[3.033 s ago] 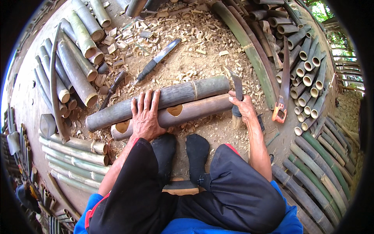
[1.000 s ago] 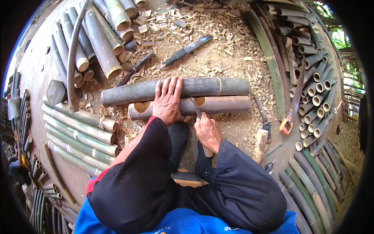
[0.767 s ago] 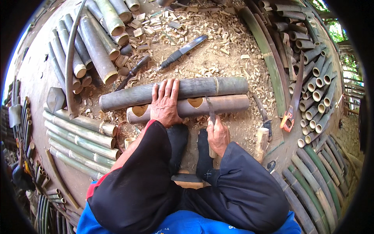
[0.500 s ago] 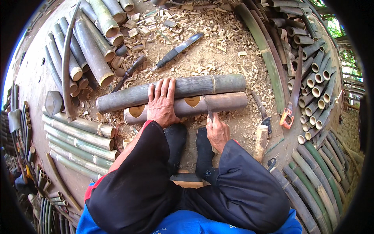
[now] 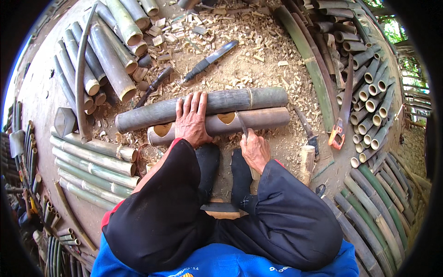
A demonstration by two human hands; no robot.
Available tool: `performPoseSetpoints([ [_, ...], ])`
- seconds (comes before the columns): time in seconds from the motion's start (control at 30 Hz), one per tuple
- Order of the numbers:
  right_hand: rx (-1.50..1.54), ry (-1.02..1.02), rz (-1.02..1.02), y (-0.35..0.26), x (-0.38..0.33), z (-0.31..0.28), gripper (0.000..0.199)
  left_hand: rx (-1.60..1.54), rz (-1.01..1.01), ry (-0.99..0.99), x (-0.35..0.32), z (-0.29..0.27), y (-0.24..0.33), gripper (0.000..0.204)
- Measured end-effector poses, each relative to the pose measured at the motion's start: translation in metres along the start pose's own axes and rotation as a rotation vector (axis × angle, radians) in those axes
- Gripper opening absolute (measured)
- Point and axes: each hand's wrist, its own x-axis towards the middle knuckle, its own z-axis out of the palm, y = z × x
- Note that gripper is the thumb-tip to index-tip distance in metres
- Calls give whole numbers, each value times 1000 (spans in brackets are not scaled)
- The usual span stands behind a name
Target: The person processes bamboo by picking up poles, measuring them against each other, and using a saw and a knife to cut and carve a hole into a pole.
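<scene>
Knife work on a brown bamboo tube [image 5: 270,118] with two openings cut through its wall. The tube is laid crosswise on the chip-strewn ground [image 5: 284,144], in front of the feet and alongside a dark grey bamboo tube [image 5: 230,101] on its far side. The left hand [image 5: 192,122] is pressed flat over both tubes, fingers extended across the grey one and clenched on nothing. A narrow knife [image 5: 242,123] with a thin dark blade is gripped in the right hand [image 5: 256,150]; its tip is placed just beside the right edge of the right-hand opening [image 5: 226,118]. Whether the wall is touched cannot be told. The step in hand is judged to be the trimming of that opening's rim. For a further stroke, a firm press by the left hand and a controlled blade angle would be called for, so that the wall is not split.

Count: tubes under the left hand, two; openings, two; knives in hand, one. Laid down nearby: one broad-bladed knife with a black wrapped handle [image 5: 210,61], one slender dark tool with a rounded handle [image 5: 154,87], one slim tool with a black handle end [image 5: 306,125], one orange-handled saw [image 5: 344,111] and one short pale wooden stub [image 5: 307,164]. The pale wood chips [image 5: 182,33] are too many to be counted.
</scene>
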Motion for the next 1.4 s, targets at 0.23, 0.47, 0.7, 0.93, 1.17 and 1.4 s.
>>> performPoseSetpoints([
  [0.23,358,-79,-29,30,2,-68,30,-25,78,10,-4,-3,-6,142],
  [0.47,163,-124,-179,-13,-18,-195,28,141,-62,-52,-34,-20,-57,145],
  [0.7,236,-198,-293,-97,-9,-85,23,114,-122,0,-73,-47,-138,146],
  [0.93,209,43,-428,-132,-15,93,16,51,-114,74,-85,-47,-160,143],
  [1.17,218,70,-276,-122,-19,118,16,-16,-86,108,-81,-40,-160,141],
  [1.4,277,81,-246,-131,-12,123,18,-59,-77,115,-79,-42,-160,140],
])
